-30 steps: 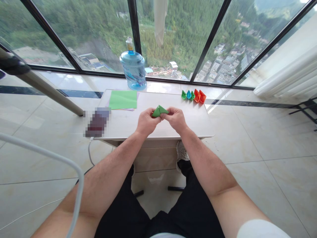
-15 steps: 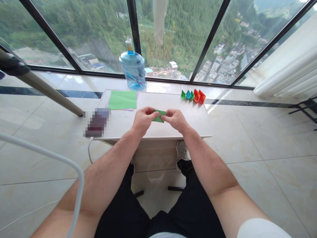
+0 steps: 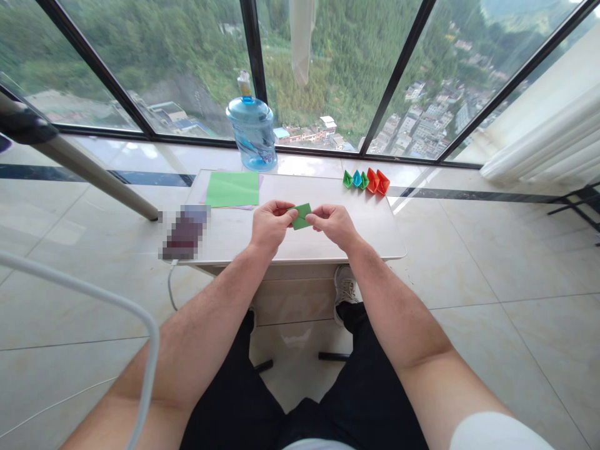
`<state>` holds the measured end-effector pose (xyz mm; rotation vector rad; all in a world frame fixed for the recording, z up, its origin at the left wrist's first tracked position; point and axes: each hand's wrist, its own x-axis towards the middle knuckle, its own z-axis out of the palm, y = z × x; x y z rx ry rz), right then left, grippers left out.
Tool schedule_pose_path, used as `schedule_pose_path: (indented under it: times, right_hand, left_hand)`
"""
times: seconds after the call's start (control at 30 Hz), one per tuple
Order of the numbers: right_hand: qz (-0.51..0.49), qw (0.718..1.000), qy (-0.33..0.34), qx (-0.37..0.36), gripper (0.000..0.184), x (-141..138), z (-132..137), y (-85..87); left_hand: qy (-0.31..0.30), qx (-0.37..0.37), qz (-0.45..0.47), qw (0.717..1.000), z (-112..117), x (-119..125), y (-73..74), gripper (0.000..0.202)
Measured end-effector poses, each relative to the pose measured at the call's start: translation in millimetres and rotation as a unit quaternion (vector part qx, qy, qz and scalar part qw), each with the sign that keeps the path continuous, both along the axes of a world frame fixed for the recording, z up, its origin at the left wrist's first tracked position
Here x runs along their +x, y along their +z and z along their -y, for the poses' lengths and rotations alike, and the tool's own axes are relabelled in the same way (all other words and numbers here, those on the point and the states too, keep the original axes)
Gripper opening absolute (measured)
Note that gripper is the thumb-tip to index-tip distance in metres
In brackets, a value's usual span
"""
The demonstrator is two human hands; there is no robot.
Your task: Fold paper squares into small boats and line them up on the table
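A small folded piece of green paper (image 3: 302,216) is held up between both hands, above the near middle of the white table (image 3: 234,240). My left hand (image 3: 272,224) pinches its left edge between thumb and fingers. At the right edge, my right hand (image 3: 334,224) has its thumb and fingertips closed on the paper. A crease line shows across its face. Folded paper boats (image 3: 372,181) in green, blue and red-orange stand in a row at the table's far right corner.
Green paper sheets (image 3: 233,189) lie stacked at the back left, with other colours beneath. A pixelated object (image 3: 184,232) with a cable sits at the left edge. Behind the table stands a blue water jug (image 3: 253,134) by the window. A pale pole (image 3: 103,172) slants in from the left.
The green paper has turned between my fingers and now looks squarer and tilted. Both hands have shifted slightly, still pinching it.
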<state>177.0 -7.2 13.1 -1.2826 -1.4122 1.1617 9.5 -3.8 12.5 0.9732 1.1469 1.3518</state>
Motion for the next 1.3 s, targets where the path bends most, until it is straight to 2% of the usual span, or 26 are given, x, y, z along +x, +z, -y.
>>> schedule_pose_path:
  times: [0.13,0.23,0.33,0.43,0.5,0.57,0.67,0.77,0.9,1.0,1.17,1.3]
  right_hand:
    - [-0.003,1.0,0.008,0.001,0.019,-0.3,1.3,2.3]
    - [0.018,1.0,0.002,0.008,0.016,1.8,-0.5,2.8]
    - [0.083,0.996,-0.004,0.013,0.013,6.6,-2.5,3.8]
    - [0.149,0.988,0.008,0.035,0.011,11.7,-2.8,4.6]
    - [0.15,0.988,0.011,0.041,0.012,13.2,-2.5,4.1]
    - [0.111,0.993,0.004,0.038,0.014,12.8,-2.3,2.9]
    - [0.035,0.999,-0.008,0.035,0.025,10.0,-3.0,0.3]
    - [0.0,0.999,-0.02,0.035,0.039,7.1,-3.6,-2.0]
    - [-0.004,1.0,0.011,0.027,0.03,3.2,-1.7,-2.2]
    - [-0.01,0.999,0.017,0.025,0.021,0.6,0.1,0.1]
    - [-0.018,0.999,0.014,0.041,0.021,0.3,1.2,3.1]
    - [-0.029,0.998,0.052,0.033,0.023,0.5,2.7,4.4]
  left_hand:
    - [0.016,-0.024,0.06,0.998,-1.6,-0.5,-1.4,0.033]
    - [0.0,-0.036,0.049,0.998,-0.4,-2.9,0.8,0.033]
    - [-0.069,-0.007,-0.049,0.996,1.3,-7.8,6.1,0.029]
    - [-0.139,0.046,-0.181,0.973,1.8,-13.5,10.8,0.03]
    - [-0.167,0.061,-0.212,0.961,1.7,-15.7,11.6,0.035]
    - [-0.18,0.063,-0.196,0.962,1.5,-15.9,10.6,0.043]
    - [-0.163,0.053,-0.149,0.974,1.2,-13.5,8.1,0.056]
    - [-0.12,0.04,-0.113,0.986,0.7,-10.9,7.2,0.054]
    - [-0.083,0.025,-0.07,0.994,0.6,-9.8,6.5,0.049]
    - [-0.094,0.026,-0.076,0.992,0.9,-10.6,5.2,0.045]
    - [-0.111,0.067,-0.163,0.978,1.7,-13.6,7.6,0.033]
    - [-0.13,0.07,-0.146,0.978,3.5,-12.8,12.2,0.031]
